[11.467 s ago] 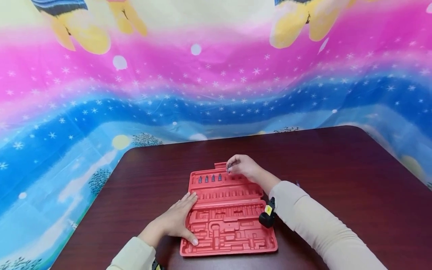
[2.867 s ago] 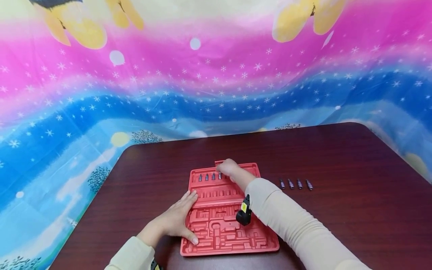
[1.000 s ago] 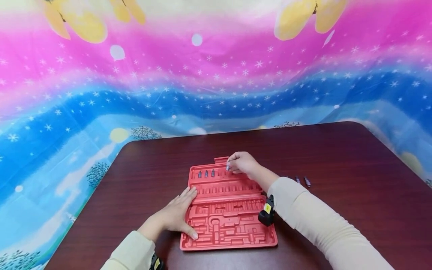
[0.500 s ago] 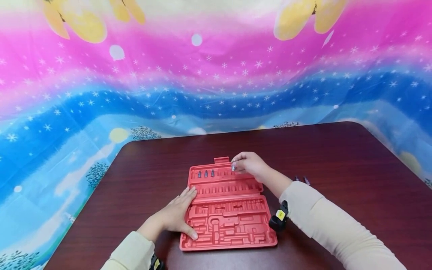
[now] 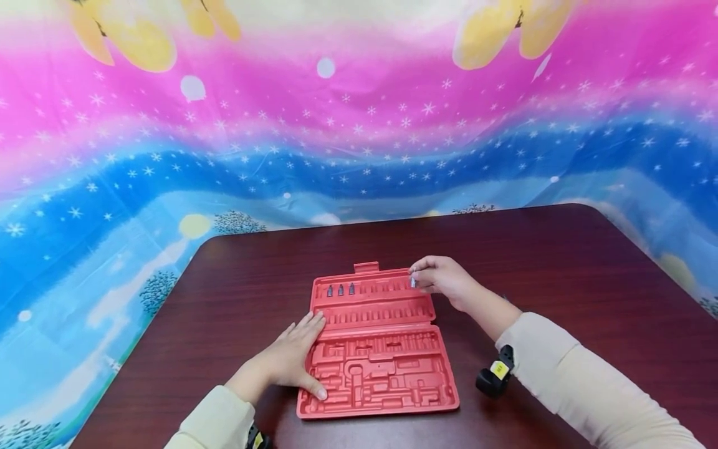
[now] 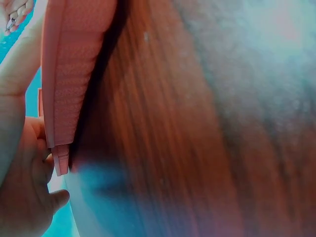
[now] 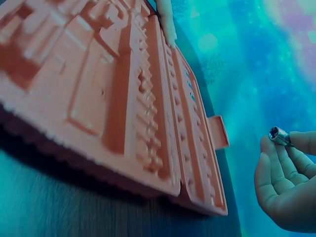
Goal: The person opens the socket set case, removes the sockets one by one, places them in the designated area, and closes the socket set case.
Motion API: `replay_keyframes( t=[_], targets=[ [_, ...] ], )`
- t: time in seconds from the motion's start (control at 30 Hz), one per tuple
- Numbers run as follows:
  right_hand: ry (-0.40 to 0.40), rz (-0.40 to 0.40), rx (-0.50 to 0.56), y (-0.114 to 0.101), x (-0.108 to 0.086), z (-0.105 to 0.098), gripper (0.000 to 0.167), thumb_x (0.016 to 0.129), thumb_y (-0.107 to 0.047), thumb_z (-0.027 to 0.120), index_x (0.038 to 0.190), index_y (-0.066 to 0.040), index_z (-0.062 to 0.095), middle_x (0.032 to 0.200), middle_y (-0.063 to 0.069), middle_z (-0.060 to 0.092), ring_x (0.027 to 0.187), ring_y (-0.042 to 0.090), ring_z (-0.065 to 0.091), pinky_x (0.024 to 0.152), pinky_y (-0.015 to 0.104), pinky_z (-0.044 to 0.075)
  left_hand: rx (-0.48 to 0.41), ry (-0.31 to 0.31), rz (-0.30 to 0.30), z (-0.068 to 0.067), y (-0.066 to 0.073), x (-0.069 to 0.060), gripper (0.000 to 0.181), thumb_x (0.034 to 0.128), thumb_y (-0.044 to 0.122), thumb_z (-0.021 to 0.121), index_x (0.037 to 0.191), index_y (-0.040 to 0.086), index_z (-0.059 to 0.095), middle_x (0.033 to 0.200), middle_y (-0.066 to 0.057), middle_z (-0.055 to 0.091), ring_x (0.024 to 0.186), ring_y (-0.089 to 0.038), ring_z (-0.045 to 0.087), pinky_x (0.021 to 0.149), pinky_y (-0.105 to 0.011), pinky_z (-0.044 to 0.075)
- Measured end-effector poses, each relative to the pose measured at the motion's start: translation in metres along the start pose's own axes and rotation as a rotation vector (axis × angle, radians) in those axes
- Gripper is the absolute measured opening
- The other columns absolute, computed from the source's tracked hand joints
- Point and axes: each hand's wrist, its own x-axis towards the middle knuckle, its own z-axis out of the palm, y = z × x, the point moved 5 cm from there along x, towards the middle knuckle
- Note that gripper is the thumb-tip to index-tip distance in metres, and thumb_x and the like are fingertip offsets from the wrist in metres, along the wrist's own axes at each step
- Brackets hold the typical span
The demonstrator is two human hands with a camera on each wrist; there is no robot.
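The red tool case (image 5: 387, 371) lies unfolded on the table, its moulded slots facing up. My left hand (image 5: 286, 358) rests on its left edge, fingers spread and fairly straight; the left wrist view shows that hand (image 6: 24, 182) beside the case wall (image 6: 74, 74). Three dark bit sockets (image 5: 340, 290) stay in the left end of the far row. Above the case's far right corner, my right hand (image 5: 449, 280) pinches a silver bit socket (image 5: 413, 282) between thumb and fingers. In the right wrist view, the hollow end of that socket (image 7: 280, 136) shows.
A latch tab (image 5: 366, 267) sticks out from the case's far edge. The dark wooden table (image 5: 589, 280) extends around the case, with a patterned cloth (image 5: 359, 137) hanging behind. My right forearm covers the spot where several bit sockets lay on the table.
The fourth bit socket has left its slot in the far row. My right hand has carried it right, to the case's right edge. My left hand stays put.
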Motion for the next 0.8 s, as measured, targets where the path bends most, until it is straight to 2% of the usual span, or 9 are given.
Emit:
replay_keyframes(
  t=[0.3,0.5,0.8],
  targets=[
    [-0.012,-0.032,0.005,0.002,-0.014,-0.023,0.020,0.086,-0.006,0.049,0.101,0.007,0.050,0.081,0.005,0.060,0.079,0.023,0.058,0.077,0.038,0.045,0.003,0.011,0.021,-0.001,0.001,0.000,0.123,0.0464,0.068,0.065,0.137,0.000,0.017,0.142,-0.013,0.013,0.129,-0.026,0.006,0.101,-0.044,0.011],
    [-0.009,-0.052,-0.019,0.004,-0.024,-0.039,0.024,0.086,-0.007,0.049,0.104,0.009,0.048,0.083,0.004,0.059,0.081,0.023,0.058,0.079,0.040,0.044,-0.002,0.013,0.024,-0.001,0.001,0.000,0.122,0.0467,0.068,0.065,0.137,0.000,0.017,0.142,-0.013,0.013,0.129,-0.027,0.007,0.101,-0.044,0.011],
    [0.009,-0.063,-0.002,0.009,-0.039,-0.063,0.024,0.087,-0.009,0.049,0.102,0.010,0.048,0.087,0.005,0.058,0.078,0.012,0.057,0.076,0.034,0.046,-0.009,0.019,0.027,-0.001,0.001,0.000,0.122,0.0472,0.068,0.065,0.136,0.000,0.018,0.142,-0.013,0.013,0.129,-0.027,0.007,0.101,-0.045,0.010]
  ],
)
